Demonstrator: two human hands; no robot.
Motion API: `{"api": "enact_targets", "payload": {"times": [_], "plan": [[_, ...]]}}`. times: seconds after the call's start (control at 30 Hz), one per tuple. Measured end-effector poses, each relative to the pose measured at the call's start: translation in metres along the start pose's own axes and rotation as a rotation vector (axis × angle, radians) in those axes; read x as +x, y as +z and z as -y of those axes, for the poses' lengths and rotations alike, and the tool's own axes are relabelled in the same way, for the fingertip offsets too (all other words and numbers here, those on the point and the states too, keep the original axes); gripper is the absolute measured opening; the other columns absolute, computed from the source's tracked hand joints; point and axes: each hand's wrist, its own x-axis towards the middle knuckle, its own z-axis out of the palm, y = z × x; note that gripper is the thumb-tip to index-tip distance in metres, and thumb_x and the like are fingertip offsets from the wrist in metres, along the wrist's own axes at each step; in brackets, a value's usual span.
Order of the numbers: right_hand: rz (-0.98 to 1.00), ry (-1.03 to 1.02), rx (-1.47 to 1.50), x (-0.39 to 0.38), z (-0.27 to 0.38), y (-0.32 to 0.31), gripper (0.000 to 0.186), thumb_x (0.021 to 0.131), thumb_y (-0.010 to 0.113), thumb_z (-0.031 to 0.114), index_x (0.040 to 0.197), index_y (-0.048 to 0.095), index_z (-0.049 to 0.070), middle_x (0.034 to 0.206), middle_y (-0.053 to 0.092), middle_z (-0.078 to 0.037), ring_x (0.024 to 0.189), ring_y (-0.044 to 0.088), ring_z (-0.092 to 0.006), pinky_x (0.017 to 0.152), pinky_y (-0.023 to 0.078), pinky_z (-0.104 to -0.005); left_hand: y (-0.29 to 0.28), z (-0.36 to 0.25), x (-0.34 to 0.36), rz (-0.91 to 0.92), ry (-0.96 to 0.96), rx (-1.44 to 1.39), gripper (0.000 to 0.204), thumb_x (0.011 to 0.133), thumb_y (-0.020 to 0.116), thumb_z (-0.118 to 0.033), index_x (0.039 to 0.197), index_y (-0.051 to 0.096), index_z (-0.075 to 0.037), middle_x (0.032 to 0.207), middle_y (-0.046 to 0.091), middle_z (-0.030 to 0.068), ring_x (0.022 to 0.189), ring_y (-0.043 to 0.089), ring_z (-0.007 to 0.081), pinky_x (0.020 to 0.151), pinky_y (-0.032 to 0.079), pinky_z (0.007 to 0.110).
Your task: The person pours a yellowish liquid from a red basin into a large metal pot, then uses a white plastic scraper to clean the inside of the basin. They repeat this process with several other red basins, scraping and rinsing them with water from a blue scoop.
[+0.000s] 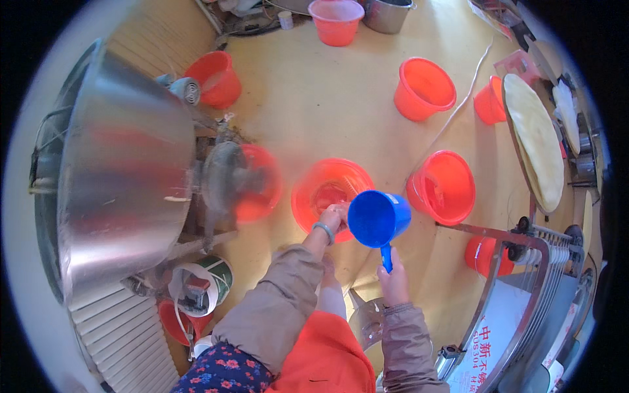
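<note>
My right hand (394, 283) is wrapped round the handle of a blue dipper (379, 219). Its bowl is tipped so that I look into the dark blue inside, and I cannot make out any contents. My left hand (335, 217), with a pale green bangle at the wrist, is closed just left of the dipper, over the near part of a red bucket (303, 190). The dipper's edge partly covers its fingertips, and what they hold, if anything, is hidden. Something reddish and shiny shows inside this bucket.
Another red bucket (452, 190) stands to the right, more (424, 92) farther off. On the left rises a large steel drum (131, 177). A metal-framed cart (537, 262) is at the right, below a round pale board (534, 141). A white cable (466, 98) crosses the yellowish floor.
</note>
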Motion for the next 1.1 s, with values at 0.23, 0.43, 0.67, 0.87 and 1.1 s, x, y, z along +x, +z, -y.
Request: {"api": "enact_targets", "payload": {"times": [0.23,0.43,0.67,0.87,1.1], "plan": [[-0.145,0.012,-0.266,0.045,-0.009,0.011,0.053,0.08,0.059,0.007,0.131,0.042,0.005,0.085,0.06,-0.023,0.077,0.06,-0.0391,0.063,0.045,-0.0458,0.012,0.01,0.088,-0.173,-0.124,0.997,0.019,0.08,0.062,-0.028,0.084,0.064,-0.009,0.067,0.063,0.006,0.06,0.061,0.0196,0.058,0.05,0.032],[-0.212,0.016,-0.224,0.072,-0.015,0.031,0.051,0.081,0.057,0.007,0.131,0.043,0.008,0.084,0.06,-0.022,0.076,0.06,-0.0396,0.062,0.045,-0.046,-0.008,0.02,0.123,0.008,-0.038,1.488,0.017,0.085,0.055,-0.023,0.091,0.061,-0.007,0.078,0.062,0.0079,0.068,0.062,0.023,0.062,0.051,0.034],[-0.163,0.167,0.26,0.094,-0.023,0.058,0.053,0.082,0.056,0.006,0.133,0.041,0.005,0.07,0.058,-0.007,0.058,0.057,-0.0201,0.051,0.043,-0.0337,-0.05,0.023,0.141,0.008,-0.108,0.672,0.017,0.085,0.056,-0.013,0.101,0.057,-0.007,0.085,0.059,0.0052,0.07,0.058,0.0173,0.059,0.048,0.032],[-0.085,0.362,0.855,0.1,-0.029,0.073,0.054,0.083,0.056,0.004,0.135,0.04,0.006,0.061,0.043,0.004,0.04,0.041,-0.005,0.035,0.033,-0.0223,-0.064,-0.013,0.114,-0.228,-0.14,0.528,0.021,0.093,0.048,-0.02,0.105,0.061,-0.008,0.091,0.063,0.0041,0.078,0.06,0.014,0.067,0.046,0.026],[-0.056,0.362,0.813,0.105,-0.041,0.1,0.057,0.083,0.057,0.004,0.137,0.039,0.008,0.059,0.043,0.004,0.039,0.04,-0.0052,0.034,0.032,-0.0226,-0.06,-0.027,0.081,-0.159,-0.026,0.542,0.037,0.089,0.056,-0.026,0.12,0.051,-0.005,0.105,0.061,0.0078,0.088,0.06,0.0186,0.081,0.048,0.034]]}}
